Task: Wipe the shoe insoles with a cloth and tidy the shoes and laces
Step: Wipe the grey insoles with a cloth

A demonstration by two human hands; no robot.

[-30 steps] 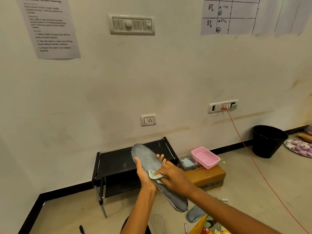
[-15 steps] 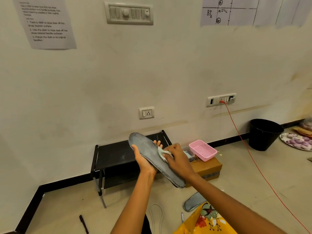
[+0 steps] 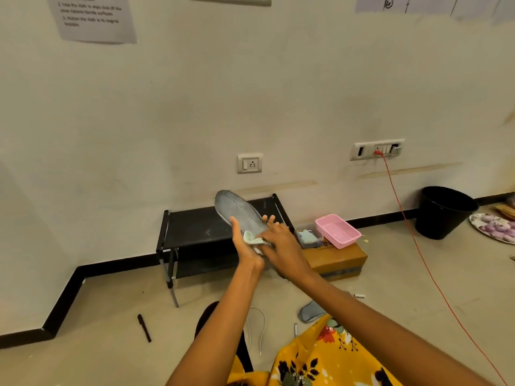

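- Left hand (image 3: pixel 245 246) grips the grey insole (image 3: pixel 237 211) mid-length, thumb across its face, toe end angled above the fingers.
- Right hand (image 3: pixel 281 246) pinches the cloth (image 3: pixel 252 237) against the insole just beside the left thumb.
- Judged: insole light, thin, bendy; support from behind while wiping.

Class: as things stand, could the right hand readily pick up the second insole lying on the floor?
Probably not yet: the right hand is pressing the cloth on the held insole; the floor insole lies under that forearm.
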